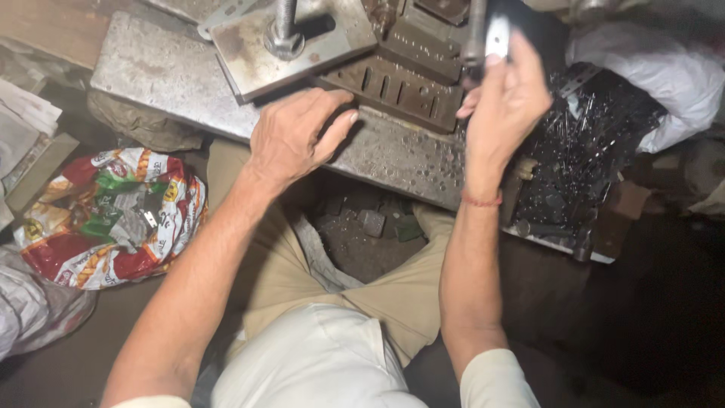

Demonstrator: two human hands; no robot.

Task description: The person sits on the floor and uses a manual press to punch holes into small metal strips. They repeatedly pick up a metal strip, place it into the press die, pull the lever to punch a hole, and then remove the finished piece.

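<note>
My left hand (296, 134) rests on the front edge of a thick steel press table (158, 72), its fingers curled toward a slotted dark metal die block (396, 91). My right hand (504, 98) is raised beside the die, with thumb and fingers pinched on a small shiny metal piece (497, 35) next to a vertical steel rod (476, 30). A square steel plate (257, 47) with a threaded bolt (284, 26) lies on the table behind my left hand.
A tray of several small metal pins (581, 151) sits right of my right hand. A red, green and white printed sack (113, 215) lies at the left, a white sack (657, 68) at the upper right. My legs in tan trousers (279, 272) are below the table.
</note>
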